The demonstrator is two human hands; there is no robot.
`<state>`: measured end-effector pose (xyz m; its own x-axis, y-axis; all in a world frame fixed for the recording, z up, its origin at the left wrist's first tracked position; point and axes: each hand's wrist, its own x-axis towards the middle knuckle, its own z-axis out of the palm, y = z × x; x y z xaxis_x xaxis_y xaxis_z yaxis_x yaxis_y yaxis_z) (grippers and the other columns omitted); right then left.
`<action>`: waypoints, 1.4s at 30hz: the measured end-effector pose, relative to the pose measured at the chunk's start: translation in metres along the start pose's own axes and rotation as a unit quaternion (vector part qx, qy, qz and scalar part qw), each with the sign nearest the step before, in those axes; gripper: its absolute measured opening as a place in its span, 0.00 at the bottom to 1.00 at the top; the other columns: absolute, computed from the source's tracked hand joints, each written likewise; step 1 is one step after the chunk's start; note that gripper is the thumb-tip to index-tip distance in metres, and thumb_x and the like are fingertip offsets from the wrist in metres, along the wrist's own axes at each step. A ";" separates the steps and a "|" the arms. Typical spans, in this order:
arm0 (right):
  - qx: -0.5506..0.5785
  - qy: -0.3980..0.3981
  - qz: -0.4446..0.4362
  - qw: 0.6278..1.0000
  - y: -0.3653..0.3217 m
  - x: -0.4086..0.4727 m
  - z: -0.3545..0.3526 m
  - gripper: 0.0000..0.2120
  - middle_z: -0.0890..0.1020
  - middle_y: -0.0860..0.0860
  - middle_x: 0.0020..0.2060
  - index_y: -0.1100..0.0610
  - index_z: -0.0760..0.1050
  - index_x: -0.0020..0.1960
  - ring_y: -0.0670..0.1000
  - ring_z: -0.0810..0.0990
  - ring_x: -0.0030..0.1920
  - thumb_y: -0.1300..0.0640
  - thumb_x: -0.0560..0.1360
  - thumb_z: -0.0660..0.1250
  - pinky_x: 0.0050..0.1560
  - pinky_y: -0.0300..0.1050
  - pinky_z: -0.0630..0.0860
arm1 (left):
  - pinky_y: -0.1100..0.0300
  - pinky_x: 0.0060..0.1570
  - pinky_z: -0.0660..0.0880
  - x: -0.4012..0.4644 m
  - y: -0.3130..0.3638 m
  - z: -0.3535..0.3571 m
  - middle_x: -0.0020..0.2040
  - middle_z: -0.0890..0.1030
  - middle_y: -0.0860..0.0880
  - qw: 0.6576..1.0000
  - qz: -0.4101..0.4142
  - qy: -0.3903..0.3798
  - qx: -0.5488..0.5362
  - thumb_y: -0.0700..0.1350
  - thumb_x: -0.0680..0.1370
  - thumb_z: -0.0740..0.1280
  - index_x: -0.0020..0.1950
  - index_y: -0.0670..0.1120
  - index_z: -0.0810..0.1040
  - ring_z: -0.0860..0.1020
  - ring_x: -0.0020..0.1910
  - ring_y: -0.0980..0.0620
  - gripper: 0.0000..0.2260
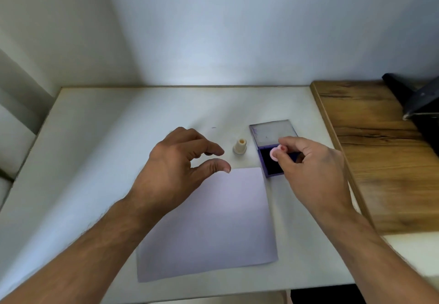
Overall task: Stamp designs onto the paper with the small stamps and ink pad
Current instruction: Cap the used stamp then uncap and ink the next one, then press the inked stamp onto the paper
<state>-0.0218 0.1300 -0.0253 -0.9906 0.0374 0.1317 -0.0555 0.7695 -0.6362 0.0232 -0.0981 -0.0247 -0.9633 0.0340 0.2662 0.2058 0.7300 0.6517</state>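
Inking step, by the look of it. Right hand [311, 168] pinching a small pink stamp [275, 154] between thumb and fingertips, just over the dark pad of the open ink pad [273, 161]. Best done by lowering the stamp flat and square onto the pad, pressing lightly and evenly, then lifting straight up so no ink smears along the rim. Tilted contact likely to leave a patchy print. Left hand [185, 161] hovering above the desk [95, 137], thumb and forefinger curved apart, holding nothing; well placed to steady the paper [213, 227] later.

Paper: thin, matte, pale lilac sheet, rectangular, lying flat at 6 o'clock from the pad, near corner just beside the pad's case; no print visible yet. Ink pad: shallow purple hinged case, lid swung back toward 12 o'clock, pad itself dark and soft-looking. Second stamp [240, 147]: cream, spool-shaped, upright at 9 o'clock from the case, smooth and rigid, probably plastic. Wooden board [380, 149] at 3 o'clock, grained.
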 end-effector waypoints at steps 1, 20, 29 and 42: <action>-0.010 -0.007 0.000 1.000 0.003 -0.001 0.000 0.11 0.86 0.47 0.47 0.51 0.83 0.56 0.46 0.81 0.43 0.51 0.74 0.71 0.49 0.38 0.78 | 0.70 0.39 0.70 0.000 0.000 0.001 0.43 0.80 0.58 1.000 0.001 -0.002 0.003 0.62 0.70 0.70 0.49 0.54 0.85 0.76 0.44 0.59 0.15; -0.053 -0.042 -0.016 0.998 0.010 -0.003 0.001 0.14 0.87 0.47 0.46 0.53 0.82 0.58 0.48 0.82 0.42 0.49 0.74 0.71 0.48 0.46 0.81 | 0.64 0.38 0.73 0.003 -0.004 0.003 0.44 0.81 0.56 1.000 0.004 -0.010 0.008 0.61 0.70 0.69 0.49 0.53 0.85 0.77 0.42 0.55 0.15; -0.026 -0.041 -0.006 0.999 0.012 -0.002 0.006 0.12 0.87 0.50 0.48 0.57 0.82 0.57 0.47 0.83 0.47 0.56 0.74 0.72 0.55 0.38 0.76 | 0.70 0.36 0.69 -0.001 -0.012 -0.001 0.44 0.80 0.58 1.000 -0.005 -0.010 0.009 0.60 0.71 0.70 0.49 0.54 0.85 0.77 0.43 0.57 0.14; -0.021 -0.053 0.026 0.998 0.010 -0.003 0.005 0.12 0.86 0.49 0.47 0.51 0.82 0.58 0.49 0.83 0.46 0.54 0.76 0.70 0.52 0.48 0.81 | 0.69 0.42 0.71 -0.005 -0.019 -0.017 0.43 0.80 0.62 0.999 -0.030 -0.002 0.012 0.51 0.73 0.73 0.45 0.56 0.85 0.77 0.45 0.55 0.03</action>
<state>-0.0202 0.1344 -0.0354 -0.9998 0.0122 0.0172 -0.0008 0.7941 -0.6078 0.0276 -0.1237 -0.0262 -0.9742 -0.0077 0.2254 0.1444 0.7464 0.6496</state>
